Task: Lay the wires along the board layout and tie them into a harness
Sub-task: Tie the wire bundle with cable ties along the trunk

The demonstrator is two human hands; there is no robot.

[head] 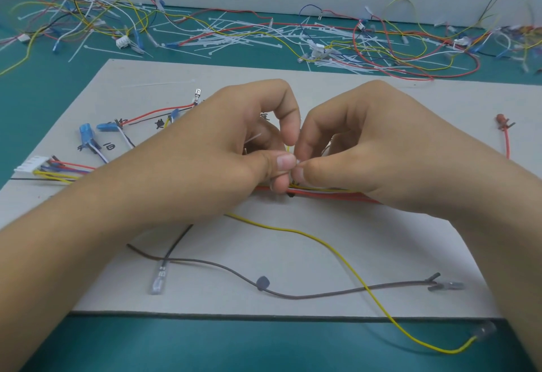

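— Where is the tie?
— I see my left hand (249,140) and right hand (369,149) both pinching a thin white plastic cable tie (296,163), just above the red-and-yellow wire bundle (328,193) at mid-board.
— Any writing?
— Black handwritten marks (110,146) on the grey cardboard board (220,292), unreadable to me. Loose ties (234,37) litter the teal table (146,342) behind.

Left hand (234,137), right hand (366,143) on cable tie (298,162)

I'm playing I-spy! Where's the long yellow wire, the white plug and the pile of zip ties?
long yellow wire (293,230): head view, its stretch across the board.
white plug (30,165): head view, its plastic body.
pile of zip ties (234,36): head view, middle of heap.
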